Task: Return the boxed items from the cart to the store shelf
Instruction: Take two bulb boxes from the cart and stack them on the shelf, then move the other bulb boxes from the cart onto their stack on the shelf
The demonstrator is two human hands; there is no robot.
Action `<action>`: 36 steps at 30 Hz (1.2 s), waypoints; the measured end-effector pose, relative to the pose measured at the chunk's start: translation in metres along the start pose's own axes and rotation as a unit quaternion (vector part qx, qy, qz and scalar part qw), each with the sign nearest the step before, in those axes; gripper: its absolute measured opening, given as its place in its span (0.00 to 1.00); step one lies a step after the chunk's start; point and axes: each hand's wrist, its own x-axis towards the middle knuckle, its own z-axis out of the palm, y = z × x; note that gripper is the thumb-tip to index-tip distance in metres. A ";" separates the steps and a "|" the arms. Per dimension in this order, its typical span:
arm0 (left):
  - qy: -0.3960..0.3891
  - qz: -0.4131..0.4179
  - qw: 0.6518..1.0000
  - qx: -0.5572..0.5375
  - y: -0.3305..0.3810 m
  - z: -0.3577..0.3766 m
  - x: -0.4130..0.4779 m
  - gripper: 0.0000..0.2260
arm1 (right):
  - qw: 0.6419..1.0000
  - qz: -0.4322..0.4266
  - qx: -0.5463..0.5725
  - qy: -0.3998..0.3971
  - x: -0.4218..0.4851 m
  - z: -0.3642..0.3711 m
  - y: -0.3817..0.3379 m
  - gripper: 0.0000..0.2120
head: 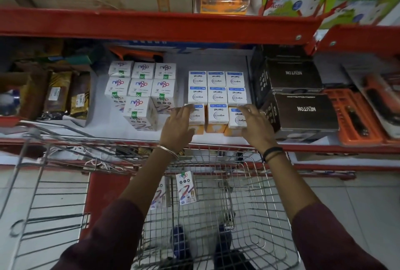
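Note:
Small white and orange Wipro Garnet boxes (217, 96) stand in a three-by-three block on the white shelf (104, 96). My left hand (178, 123) presses against the left side of the front row, fingers on the front-left box (198, 116). My right hand (256, 123) lies on the front-right box (237, 119), fingers spread. Left of the block stand several white Nippo boxes (140, 87). The wire cart (216, 204) sits below, with two Nippo boxes (186, 187) leaning at its far end.
Two black Neuton cartons (300, 109) stand right of the Wipro block, touching distance from my right hand. Orange tool cases (355, 116) lie further right. Brown packets (65, 94) fill the shelf's left. A red shelf beam (151, 22) overhangs above. A second cart frame (54, 183) stands left.

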 end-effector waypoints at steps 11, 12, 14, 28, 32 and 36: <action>0.092 0.001 0.993 -0.074 -0.050 0.027 -0.125 0.17 | 0.981 -0.013 0.156 0.115 -0.096 0.067 -0.052 0.18; 0.075 -0.023 0.994 -0.080 -0.062 0.037 -0.139 0.17 | 0.982 -0.009 0.170 0.081 -0.101 0.087 -0.057 0.18; 0.040 -0.082 0.991 -0.097 -0.085 0.057 -0.158 0.14 | 0.982 0.009 0.188 0.014 -0.105 0.129 -0.067 0.17; -0.086 -0.399 0.898 -0.163 -0.200 0.189 -0.161 0.31 | 0.963 0.163 0.072 -0.204 -0.050 0.335 -0.087 0.42; -0.096 -0.400 0.900 -0.147 -0.204 0.196 -0.152 0.28 | 0.974 0.143 0.038 -0.170 -0.048 0.338 -0.090 0.37; -0.114 -0.365 0.918 -0.109 -0.199 0.184 -0.154 0.27 | 0.974 0.151 0.066 -0.156 -0.052 0.321 -0.091 0.32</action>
